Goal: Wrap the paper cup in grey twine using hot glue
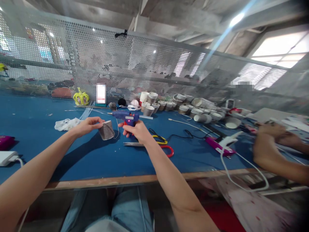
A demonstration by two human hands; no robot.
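My left hand (93, 124) grips the rim of a small grey cup (107, 130), which is tilted just above the blue tabletop. My right hand (136, 129) is wrapped round the handle of a blue glue gun (124, 116), with a small red light glowing on its side. The gun's nozzle points left and sits above and beyond the cup, apart from it. A thin pale strand hangs in a loop between the cup and the gun. Beneath my right wrist lie scissors (166, 150) with red and yellow handles, partly covered by my arm.
Several grey and white cups (149, 110) stand along the back by a perforated metal screen (154, 64). White cloth (66, 124) and a yellow woven ball (81, 97) are on the left. A co-worker's hands (272, 133) are at right, near a purple device (218, 146) and cables.
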